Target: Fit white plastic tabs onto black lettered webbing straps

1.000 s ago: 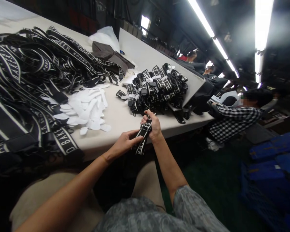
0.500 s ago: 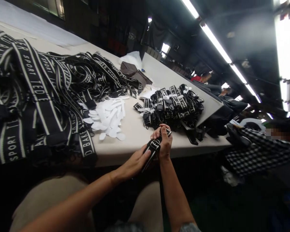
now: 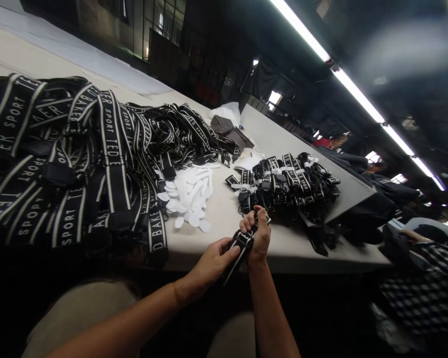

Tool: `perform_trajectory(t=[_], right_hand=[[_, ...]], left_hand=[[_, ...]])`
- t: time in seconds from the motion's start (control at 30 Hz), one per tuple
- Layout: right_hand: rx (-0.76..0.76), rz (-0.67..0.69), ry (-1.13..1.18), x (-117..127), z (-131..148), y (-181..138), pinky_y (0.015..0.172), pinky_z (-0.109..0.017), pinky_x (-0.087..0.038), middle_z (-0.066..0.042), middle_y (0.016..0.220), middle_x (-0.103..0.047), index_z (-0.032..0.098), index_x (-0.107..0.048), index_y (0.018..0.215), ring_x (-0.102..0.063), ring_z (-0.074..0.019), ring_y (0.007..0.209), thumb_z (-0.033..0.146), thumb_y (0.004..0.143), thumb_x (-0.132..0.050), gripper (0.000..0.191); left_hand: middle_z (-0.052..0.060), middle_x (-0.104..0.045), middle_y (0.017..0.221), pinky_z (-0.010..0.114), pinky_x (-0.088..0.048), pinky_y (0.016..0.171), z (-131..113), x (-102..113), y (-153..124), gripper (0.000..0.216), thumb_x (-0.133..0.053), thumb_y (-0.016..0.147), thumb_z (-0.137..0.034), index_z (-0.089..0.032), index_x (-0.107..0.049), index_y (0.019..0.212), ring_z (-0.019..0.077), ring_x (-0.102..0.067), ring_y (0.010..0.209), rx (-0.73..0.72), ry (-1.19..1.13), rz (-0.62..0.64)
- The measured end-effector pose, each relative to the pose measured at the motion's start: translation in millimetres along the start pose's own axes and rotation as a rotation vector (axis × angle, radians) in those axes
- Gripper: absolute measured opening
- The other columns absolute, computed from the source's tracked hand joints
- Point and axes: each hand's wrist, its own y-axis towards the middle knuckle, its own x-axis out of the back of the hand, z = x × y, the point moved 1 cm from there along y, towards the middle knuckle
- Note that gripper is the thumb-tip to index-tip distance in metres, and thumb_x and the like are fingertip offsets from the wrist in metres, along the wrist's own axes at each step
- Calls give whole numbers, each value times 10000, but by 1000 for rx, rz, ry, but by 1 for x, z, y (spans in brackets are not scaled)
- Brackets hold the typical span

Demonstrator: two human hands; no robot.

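Between my hands, at the table's front edge, is a folded black webbing strap (image 3: pixel 242 240) with pale edge stripes and a dark slider buckle. My left hand (image 3: pixel 212 261) pinches its lower part between thumb and fingers. Wrapped round its upper end, my right hand (image 3: pixel 259 236) has the thumb on top. Beyond my right hand lies a pile of bundled straps (image 3: pixel 283 184), bound with white bands. Left of my hands is a heap of white paper-like strips (image 3: pixel 192 196) with rounded ends. Some of the strap is hidden by my fingers.
A large heap of loose lettered straps (image 3: pixel 78 164) covers the left of the pale table (image 3: pixel 201 246), some hanging over its front edge. A dark brown folded item (image 3: pixel 227 130) lies farther back. At right, a person in a checked shirt (image 3: pixel 418 293) is beside dark fabric (image 3: pixel 362 219).
The camera view has shifted, so the table and heaps appear farther right and lower. The strap in my hands has turned or slid, and its slider buckle now shows instead of lettering.
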Motion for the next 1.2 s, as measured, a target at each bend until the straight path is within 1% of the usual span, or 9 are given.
perform_trajectory(t=[0.17, 0.33, 0.47, 0.53, 0.63, 0.8, 1.0, 1.1, 1.2], right_hand=[[-188, -2, 173, -5, -6, 23, 541, -175, -475, 58, 667, -465, 213, -609, 939, -474, -67, 575, 469, 768, -804, 365], [-205, 60, -151, -2, -33, 66, 730, -269, -545, -20, 910, -655, 204, -700, 898, -621, -144, 822, 610, 715, -769, 451], [49, 582, -776, -20, -64, 80, 686, -237, -486, -29, 1060, -659, 225, -762, 952, -591, -106, 744, 264, 827, -695, 147], [73, 874, -917, -33, -73, 80, 737, -243, -477, -28, 1171, -640, 255, -771, 976, -609, -122, 846, 130, 825, -632, 241], [57, 1031, -1057, -45, -76, 80, 759, -246, -450, -23, 1050, -658, 257, -777, 962, -599, -134, 855, 26, 764, -635, 335], [109, 943, -1096, -42, -68, 80, 696, -245, -428, 1, 802, -638, 222, -765, 791, -564, -127, 718, 68, 725, -724, 173], [-73, 408, -887, -11, -31, 52, 505, -235, -407, 3, 590, -623, 196, -742, 777, -531, -127, 518, 327, 791, -733, 131], [-55, 351, -722, 4, -5, 28, 570, -251, -479, -42, 765, -699, 184, -745, 847, -609, -154, 648, 376, 745, -791, 222], [-88, 350, -645, 15, 14, 10, 457, -230, -381, -19, 560, -592, 152, -662, 598, -485, -109, 476, 407, 699, -822, 317]], left_hand=[[30, -614, 775, 236, -450, 570, -23, 7, 1, 515, -678, 853, -547, -109, -654, 1123, 134, -540, 614, -185, 138, -117], [51, -705, 1105, 272, -494, 928, -48, 9, -12, 296, -609, 954, -332, -193, -687, 1203, 207, -647, 1026, -554, 443, -25], [40, -701, 1162, 260, -485, 990, -51, 5, -19, 300, -602, 962, -278, -226, -666, 1250, 193, -647, 1089, -555, 404, 192], [42, -699, 1170, 268, -490, 990, -49, 6, -17, 311, -604, 962, -280, -234, -663, 1264, 196, -648, 1087, -506, 339, 231], [55, -693, 1190, 293, -494, 997, -48, 11, -10, 333, -618, 955, -295, -224, -662, 1277, 214, -647, 1090, -474, 275, 218], [76, -692, 1188, 315, -471, 1023, -54, 21, -3, 328, -613, 953, -313, -183, -676, 1248, 243, -629, 1125, -490, 256, 152], [77, -708, 1051, 281, -495, 845, -52, 26, 1, 328, -652, 914, -390, -162, -694, 1146, 209, -630, 935, -407, 258, 13], [93, -698, 1032, 274, -511, 754, -47, 27, 6, 428, -719, 857, -418, -138, -616, 1165, 182, -629, 832, -292, 119, -8], [97, -706, 964, 278, -523, 700, -43, 27, 11, 624, -779, 807, -446, -151, -445, 1244, 178, -649, 750, -186, -11, 9]])
